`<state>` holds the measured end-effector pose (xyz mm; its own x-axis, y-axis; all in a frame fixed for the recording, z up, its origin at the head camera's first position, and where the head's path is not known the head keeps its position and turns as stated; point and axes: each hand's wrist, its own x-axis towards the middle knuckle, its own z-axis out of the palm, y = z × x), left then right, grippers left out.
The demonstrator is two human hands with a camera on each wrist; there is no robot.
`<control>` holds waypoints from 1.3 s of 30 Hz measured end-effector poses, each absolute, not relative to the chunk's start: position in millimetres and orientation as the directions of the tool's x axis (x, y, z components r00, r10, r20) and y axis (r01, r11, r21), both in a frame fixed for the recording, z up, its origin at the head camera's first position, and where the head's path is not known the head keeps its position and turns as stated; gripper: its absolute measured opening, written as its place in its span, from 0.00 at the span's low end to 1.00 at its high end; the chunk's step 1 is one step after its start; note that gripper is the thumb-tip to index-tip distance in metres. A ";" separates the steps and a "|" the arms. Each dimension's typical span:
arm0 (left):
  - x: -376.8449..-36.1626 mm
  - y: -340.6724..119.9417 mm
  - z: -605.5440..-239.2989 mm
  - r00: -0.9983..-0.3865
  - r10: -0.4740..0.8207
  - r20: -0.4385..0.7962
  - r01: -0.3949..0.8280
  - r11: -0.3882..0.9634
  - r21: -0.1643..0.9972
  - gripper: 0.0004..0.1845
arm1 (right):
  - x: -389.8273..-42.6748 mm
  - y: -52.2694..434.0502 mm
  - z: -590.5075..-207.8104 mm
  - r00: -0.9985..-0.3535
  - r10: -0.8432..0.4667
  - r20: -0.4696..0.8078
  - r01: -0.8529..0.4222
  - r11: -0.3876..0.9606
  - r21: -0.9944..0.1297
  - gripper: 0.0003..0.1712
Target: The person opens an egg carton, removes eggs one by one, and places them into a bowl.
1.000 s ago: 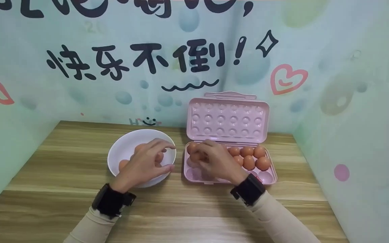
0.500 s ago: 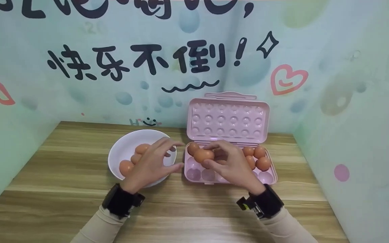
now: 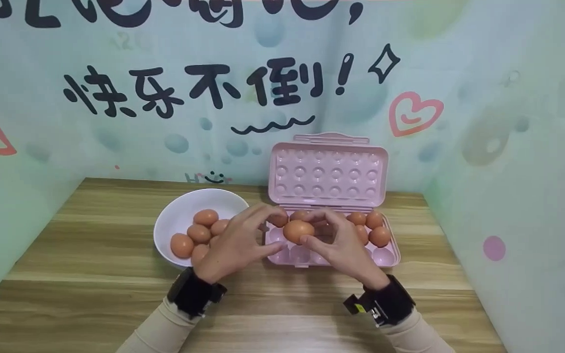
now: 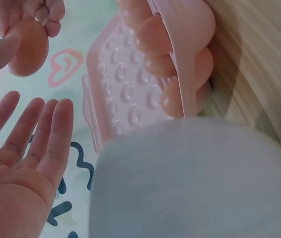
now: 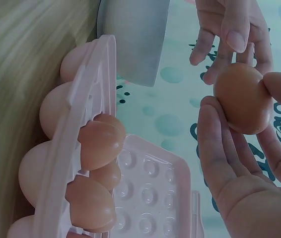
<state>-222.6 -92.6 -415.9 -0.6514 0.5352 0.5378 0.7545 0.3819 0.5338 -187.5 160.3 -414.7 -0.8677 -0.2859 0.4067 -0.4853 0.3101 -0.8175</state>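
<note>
A brown egg (image 3: pixel 298 231) is pinched between the thumb and fingers of my right hand (image 3: pixel 346 247), raised over the pink egg carton (image 3: pixel 298 255). My left hand (image 3: pixel 236 245) reaches between the bowl and the carton with its thumb and fingers spread wide, facing that egg. In the left wrist view the left palm (image 4: pixel 26 168) holds nothing, and its thumb overlaps the egg (image 4: pixel 31 49); whether they touch I cannot tell. The carton lies open, its dimpled lid (image 3: pixel 329 171) upright behind. Brown eggs (image 3: pixel 379 237) fill its back rows; both hands hide part of them.
To the left stands a white bowl (image 3: pixel 172 211) with several brown eggs (image 3: pixel 182 245), partly behind the left hand. The wooden table (image 3: pixel 76 255) ends at a printed wall sheet (image 3: pixel 130 147) behind, with side walls left and right.
My right hand has lifted the egg out of the carton area and turned it toward the left. My left hand has moved right, from over the bowl toward the egg.
</note>
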 end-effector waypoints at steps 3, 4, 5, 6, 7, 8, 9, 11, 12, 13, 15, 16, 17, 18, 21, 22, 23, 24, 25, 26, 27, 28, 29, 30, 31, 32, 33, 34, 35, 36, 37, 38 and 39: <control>-221.7 -88.5 -417.6 -0.639 0.538 0.550 0.765 0.368 0.528 0.24 | -187.2 159.9 -415.3 -0.872 -0.282 0.399 -0.476 0.308 -0.823 0.21; -221.3 -86.9 -418.1 -0.631 0.539 0.557 0.772 0.367 0.519 0.25 | -187.4 159.8 -415.6 -0.874 -0.281 0.395 -0.472 0.307 -0.826 0.20; -220.8 -85.4 -418.5 -0.625 0.541 0.563 0.777 0.361 0.516 0.25 | -187.4 159.6 -416.0 -0.877 -0.282 0.389 -0.467 0.307 -0.829 0.20; -220.1 -84.2 -418.7 -0.619 0.543 0.567 0.781 0.352 0.516 0.25 | -187.6 159.3 -416.5 -0.880 -0.283 0.383 -0.461 0.305 -0.834 0.19; -219.6 -83.1 -419.1 -0.614 0.546 0.571 0.785 0.341 0.518 0.25 | -187.8 158.8 -416.9 -0.883 -0.285 0.374 -0.453 0.301 -0.839 0.18; -219.0 -82.0 -419.6 -0.608 0.550 0.572 0.787 0.324 0.525 0.25 | -187.8 158.4 -417.4 -0.885 -0.288 0.365 -0.445 0.297 -0.845 0.18; -218.3 -81.0 -420.0 -0.605 0.552 0.574 0.788 0.311 0.531 0.25 | -187.8 157.9 -417.7 -0.887 -0.293 0.356 -0.437 0.289 -0.852 0.18; -217.2 -79.4 -420.7 -0.597 0.555 0.579 0.790 0.284 0.543 0.24 | -187.6 156.8 -418.5 -0.889 -0.307 0.340 -0.422 0.262 -0.868 0.17; -216.8 -78.8 -420.9 -0.594 0.555 0.583 0.792 0.276 0.544 0.23 | -187.2 156.1 -418.6 -0.889 -0.313 0.334 -0.416 0.247 -0.875 0.17; -216.5 -78.4 -421.1 -0.590 0.553 0.587 0.795 0.275 0.541 0.23 | -186.9 155.5 -418.8 -0.888 -0.320 0.329 -0.411 0.234 -0.881 0.17; -215.9 -78.0 -421.2 -0.588 0.551 0.592 0.798 0.279 0.533 0.22 | -186.2 154.7 -419.3 -0.888 -0.330 0.321 -0.401 0.211 -0.891 0.17; -215.8 -78.1 -420.9 -0.589 0.552 0.590 0.798 0.281 0.533 0.22 | -185.9 154.3 -419.3 -0.887 -0.334 0.318 -0.398 0.206 -0.894 0.16; -215.6 -78.3 -420.4 -0.590 0.555 0.586 0.797 0.282 0.535 0.21 | -185.6 154.1 -419.3 -0.887 -0.337 0.316 -0.397 0.205 -0.895 0.16; -215.6 -78.7 -419.8 -0.592 0.561 0.579 0.794 0.281 0.539 0.21 | -185.4 154.0 -419.3 -0.886 -0.338 0.316 -0.399 0.211 -0.893 0.16; -216.1 -81.5 -416.7 -0.599 0.580 0.552 0.787 0.297 0.542 0.21 | -185.6 154.4 -419.3 -0.881 -0.347 0.322 -0.415 0.241 -0.877 0.17; -216.8 -83.2 -415.3 -0.600 0.585 0.545 0.786 0.307 0.536 0.21 | -185.7 154.8 -419.0 -0.878 -0.351 0.326 -0.423 0.249 -0.871 0.18; -216.9 -85.6 -413.4 -0.606 0.585 0.539 0.784 0.326 0.528 0.21 | -185.8 155.3 -418.5 -0.874 -0.353 0.333 -0.433 0.258 -0.863 0.18; -217.5 -88.4 -411.2 -0.610 0.584 0.534 0.783 0.341 0.521 0.21 | -186.0 155.9 -417.9 -0.873 -0.353 0.337 -0.439 0.267 -0.858 0.18; -218.0 -91.7 -408.9 -0.616 0.580 0.532 0.780 0.361 0.511 0.21 | -186.3 156.4 -417.2 -0.871 -0.355 0.340 -0.444 0.270 -0.854 0.18; -218.6 -95.5 -406.4 -0.625 0.574 0.529 0.775 0.375 0.509 0.21 | -186.8 157.2 -416.5 -0.869 -0.354 0.346 -0.450 0.274 -0.850 0.18; -218.8 -99.9 -403.7 -0.636 0.566 0.525 0.767 0.384 0.515 0.21 | -187.2 158.1 -415.4 -0.868 -0.350 0.351 -0.455 0.282 -0.845 0.18; -219.0 -104.7 -401.1 -0.647 0.558 0.519 0.757 0.394 0.521 0.21 | -187.6 159.0 -414.4 -0.868 -0.345 0.358 -0.462 0.291 -0.838 0.18; -219.2 -109.8 -398.2 -0.660 0.549 0.513 0.746 0.402 0.531 0.21 | -188.1 160.2 -413.4 -0.868 -0.338 0.363 -0.466 0.305 -0.830 0.18; -220.1 -114.8 -395.8 -0.668 0.543 0.508 0.739 0.410 0.534 0.20 | -188.8 161.4 -412.3 -0.869 -0.332 0.368 -0.471 0.320 -0.822 0.18; -221.1 -120.0 -393.5 -0.678 0.537 0.502 0.731 0.427 0.532 0.20 | -189.4 162.7 -411.4 -0.867 -0.327 0.375 -0.477 0.330 -0.815 0.18; -222.5 -125.2 -391.1 -0.686 0.534 0.495 0.725 0.438 0.532 0.20 | -189.8 164.2 -410.5 -0.868 -0.320 0.380 -0.480 0.341 -0.808 0.19; -224.0 -130.6 -388.7 -0.691 0.533 0.488 0.720 0.449 0.530 0.20 | -190.1 165.7 -409.4 -0.869 -0.313 0.384 -0.482 0.356 -0.801 0.19; -226.2 -135.6 -386.2 -0.698 0.531 0.480 0.714 0.470 0.519 0.20 | -190.1 167.0 -408.2 -0.870 -0.307 0.385 -0.481 0.365 -0.797 0.19; -228.9 -140.8 -383.9 -0.704 0.531 0.471 0.709 0.491 0.506 0.20 | -190.3 168.4 -407.3 -0.873 -0.301 0.385 -0.479 0.372 -0.795 0.20; -231.7 -146.1 -381.6 -0.713 0.532 0.456 0.700 0.510 0.500 0.20 | -190.4 169.6 -406.7 -0.874 -0.297 0.386 -0.478 0.375 -0.794 0.20; -234.2 -151.6 -378.9 -0.725 0.532 0.438 0.688 0.526 0.500 0.20 | -190.4 170.7 -406.1 -0.875 -0.294 0.385 -0.476 0.371 -0.797 0.21; -236.6 -157.3 -376.4 -0.743 0.527 0.413 0.668 0.546 0.506 0.20 | -190.6 171.6 -405.7 -0.875 -0.292 0.385 -0.475 0.367 -0.800 0.21; -239.1 -162.9 -374.0 -0.760 0.522 0.387 0.648 0.566 0.510 0.20 | -190.8 172.2 -405.4 -0.874 -0.294 0.387 -0.477 0.364 -0.800 0.21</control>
